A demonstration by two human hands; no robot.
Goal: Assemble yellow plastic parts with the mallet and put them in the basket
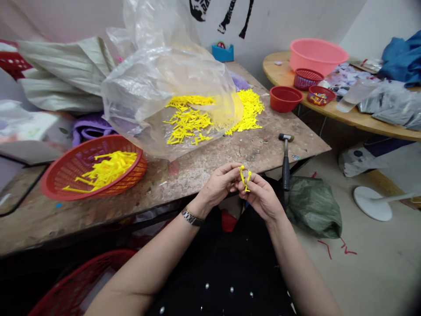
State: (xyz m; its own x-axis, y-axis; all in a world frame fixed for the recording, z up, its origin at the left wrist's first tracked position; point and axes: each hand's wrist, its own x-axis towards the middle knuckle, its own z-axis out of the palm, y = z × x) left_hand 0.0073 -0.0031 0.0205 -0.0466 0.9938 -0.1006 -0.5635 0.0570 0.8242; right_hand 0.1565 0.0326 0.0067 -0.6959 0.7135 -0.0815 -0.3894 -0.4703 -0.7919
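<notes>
My left hand (pixel 226 181) and my right hand (pixel 263 197) meet just off the table's front edge, each with its fingertips pinched. Between them are small thin yellow plastic pieces (pixel 242 174), one on each side, close together; whether they are joined I cannot make out. Like pieces lie in a loose yellow heap (pixel 247 112) on the table and inside a clear plastic bag (pixel 144 83) whose mouth faces me. More of them, longer-looking, fill part of a red plastic basket (pixel 49 182) to the left.
A hammer (pixel 285 162) lies on the worn table (pixel 210 171), its handle sticking out past the edge. On the round wooden table (pixel 276 66) stand a pink basin (pixel 317 55) and small red baskets. A blue tape dispenser (pixel 222 52) sits at the back; a green sack (pixel 314 206) rests on the floor.
</notes>
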